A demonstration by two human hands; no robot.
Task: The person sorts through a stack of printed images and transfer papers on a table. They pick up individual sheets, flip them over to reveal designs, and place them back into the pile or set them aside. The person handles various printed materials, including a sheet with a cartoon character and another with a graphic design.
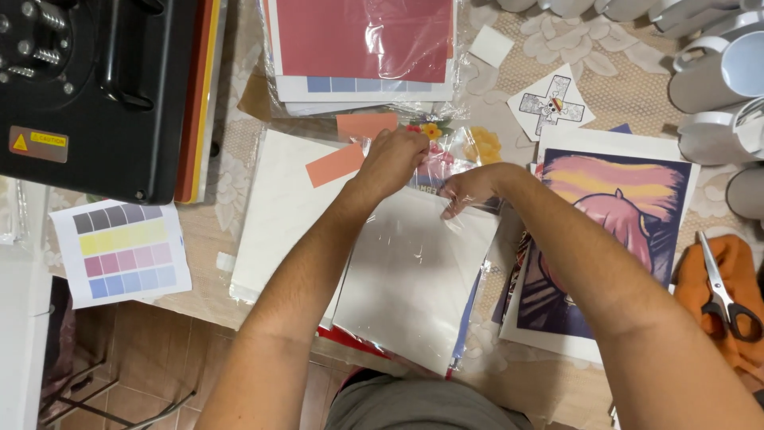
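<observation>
My left hand [392, 162] pinches the far edge of a clear plastic sleeve [414, 271] that holds white sheets, lying in front of me on the table. My right hand [469, 189] grips the same sleeve's upper right edge, fingers curled on the plastic. Just beyond the hands, printed paper with flowers [477, 143] shows through crinkled plastic. Two salmon paper strips [335, 165] lie beside my left hand on a white sheet [274, 215].
A black heat press [95, 87] fills the upper left. A colour test sheet [123, 251] lies at left. A large purple and pink print [629, 207] sits at right, with scissors [720, 291] on orange cloth. White mugs [716, 72] crowd the upper right. A wrapped red sheet pack [362, 40] lies at top.
</observation>
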